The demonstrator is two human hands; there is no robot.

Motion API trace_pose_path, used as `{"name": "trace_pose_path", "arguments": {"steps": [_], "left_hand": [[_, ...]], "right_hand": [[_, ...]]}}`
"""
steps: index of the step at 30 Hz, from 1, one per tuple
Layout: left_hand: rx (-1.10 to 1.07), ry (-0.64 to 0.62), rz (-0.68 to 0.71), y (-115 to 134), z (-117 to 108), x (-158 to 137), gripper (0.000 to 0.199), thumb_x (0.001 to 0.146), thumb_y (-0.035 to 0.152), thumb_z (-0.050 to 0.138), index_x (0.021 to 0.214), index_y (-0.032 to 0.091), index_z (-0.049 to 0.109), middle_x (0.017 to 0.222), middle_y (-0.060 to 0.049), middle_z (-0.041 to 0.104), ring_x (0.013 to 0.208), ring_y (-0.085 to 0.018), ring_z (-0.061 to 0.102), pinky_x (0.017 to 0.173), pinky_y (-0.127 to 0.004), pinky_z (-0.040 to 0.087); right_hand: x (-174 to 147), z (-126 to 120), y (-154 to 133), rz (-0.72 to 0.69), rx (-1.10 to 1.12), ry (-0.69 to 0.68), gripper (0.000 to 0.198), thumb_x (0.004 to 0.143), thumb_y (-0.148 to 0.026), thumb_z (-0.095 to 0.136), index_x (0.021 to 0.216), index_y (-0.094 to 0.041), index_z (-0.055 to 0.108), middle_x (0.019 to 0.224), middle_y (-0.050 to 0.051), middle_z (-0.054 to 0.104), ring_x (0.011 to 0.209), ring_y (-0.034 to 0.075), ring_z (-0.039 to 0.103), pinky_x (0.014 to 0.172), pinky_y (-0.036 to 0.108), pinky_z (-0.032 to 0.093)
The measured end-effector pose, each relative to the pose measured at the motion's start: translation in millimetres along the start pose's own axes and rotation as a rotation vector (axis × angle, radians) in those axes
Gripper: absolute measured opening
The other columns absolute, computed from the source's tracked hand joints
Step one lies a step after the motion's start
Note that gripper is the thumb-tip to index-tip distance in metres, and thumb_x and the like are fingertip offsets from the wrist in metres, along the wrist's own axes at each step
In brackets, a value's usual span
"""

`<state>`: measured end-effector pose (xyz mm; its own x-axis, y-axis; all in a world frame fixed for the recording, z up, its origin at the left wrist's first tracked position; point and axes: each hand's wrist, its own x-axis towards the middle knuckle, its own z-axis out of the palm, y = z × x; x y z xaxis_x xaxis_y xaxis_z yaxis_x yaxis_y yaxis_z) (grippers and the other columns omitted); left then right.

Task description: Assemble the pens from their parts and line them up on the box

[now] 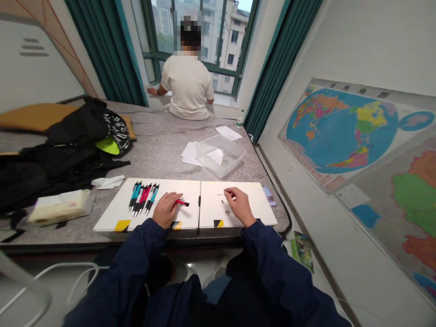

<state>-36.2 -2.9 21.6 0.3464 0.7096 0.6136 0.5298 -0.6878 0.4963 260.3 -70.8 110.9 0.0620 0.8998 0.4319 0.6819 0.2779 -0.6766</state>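
My left hand (166, 210) is closed around a red pen part (183, 203) with a dark end, which sticks out to the right past my fingers. Over the right white board (252, 209), my right hand (240, 206) has thumb and fingertips brought together; whatever may be between them is too small to name. Several tiny dark parts (227, 211) lie on the board just left of that hand. Left of my left hand, a row of blue and red click pens (143, 199) with black grips rests on the left white board (116, 204). A short black piece (199, 200) sits at the seam.
Beyond the boards stand a clear plastic box (223, 170) and white papers (190, 154). To the left are a tissue pack (61, 206) and black bags (64, 150). A person (187, 86) sits at the window, facing away. A bottle (240, 119) stands by the far edge.
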Motion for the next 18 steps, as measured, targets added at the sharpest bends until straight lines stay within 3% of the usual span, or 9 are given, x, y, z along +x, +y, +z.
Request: {"name": "trace_pose_path", "arguments": {"steps": [4,8,18], "left_hand": [[0.076,-0.09,0.079,3,1,-1,0.035,0.089,0.011,0.044,0.119,0.017,0.062,0.109,-0.009,0.069,0.1,-0.022,0.06,0.1,-0.045,0.043],[0.119,-0.133,0.064,8,0,0,0.033,0.091,0.015,0.045,0.121,0.016,0.06,0.101,-0.01,0.069,0.094,-0.024,0.058,0.088,-0.04,0.048],[0.192,-0.193,0.057,10,-1,2,0.029,0.093,0.019,0.044,0.114,0.014,0.063,0.087,-0.009,0.064,0.084,-0.023,0.053,0.079,-0.038,0.045]], "right_hand": [[-8,-32,30,-0.067,-0.159,-0.296,0.009,0.086,-0.019,0.059,0.088,-0.018,0.068,0.083,0.003,0.066,0.07,0.014,0.059,0.072,0.028,0.046],[-20,-32,41,-0.18,-0.22,-0.548,0.008,0.082,-0.013,0.064,0.087,-0.019,0.068,0.084,0.002,0.061,0.076,0.014,0.058,0.074,0.028,0.046],[-20,-24,60,-0.237,-0.249,-0.618,0.009,0.086,-0.013,0.06,0.088,-0.019,0.066,0.092,0.004,0.057,0.082,0.015,0.058,0.076,0.029,0.046]]}}
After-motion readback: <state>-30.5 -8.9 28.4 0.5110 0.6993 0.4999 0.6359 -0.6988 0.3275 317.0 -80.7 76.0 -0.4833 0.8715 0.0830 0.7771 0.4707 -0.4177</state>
